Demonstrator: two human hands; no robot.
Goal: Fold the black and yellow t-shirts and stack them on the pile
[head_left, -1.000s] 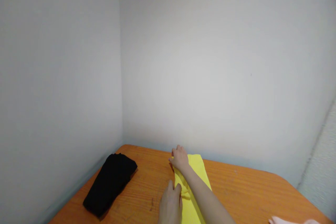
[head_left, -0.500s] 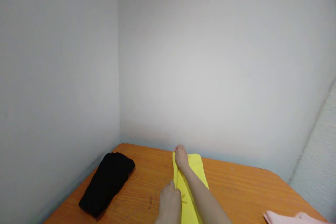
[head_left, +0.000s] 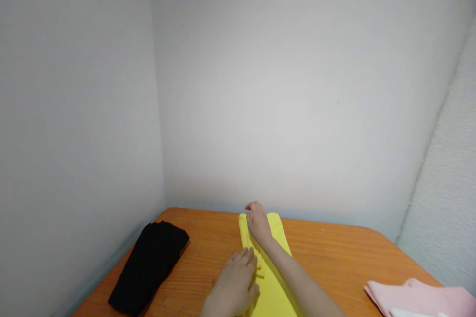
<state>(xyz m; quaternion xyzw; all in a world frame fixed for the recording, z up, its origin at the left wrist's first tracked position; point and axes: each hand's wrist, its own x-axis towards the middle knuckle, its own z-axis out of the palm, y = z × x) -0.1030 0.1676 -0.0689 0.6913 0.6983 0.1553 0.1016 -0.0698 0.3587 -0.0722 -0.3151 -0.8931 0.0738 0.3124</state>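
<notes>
A long, narrow piece of folded yellow clothing [head_left: 275, 285] lies on the table, running away from me. My left hand [head_left: 238, 277] rests over its left edge near the front, with the fingers spread. Beside those fingers, small yellow strips like drawstring ends [head_left: 261, 271] stick out on the cloth. At the far end of the garment is my right hand [head_left: 257, 219], its fingers loosely bent and apart, and my right forearm crosses above the cloth. Neither hand appears to grip the fabric.
A folded black garment [head_left: 148, 267] lies on the left of the wooden table [head_left: 327, 257]. Folded pink cloth [head_left: 420, 297] with a white piece at its front sits at the lower right. Pale walls [head_left: 253, 109] stand behind and to the left.
Both hands have loosened from closed grips on the yellow garment's left edge, and their fingers now spread. That edge lies flatter. The view has shifted slightly, showing more pink cloth.
</notes>
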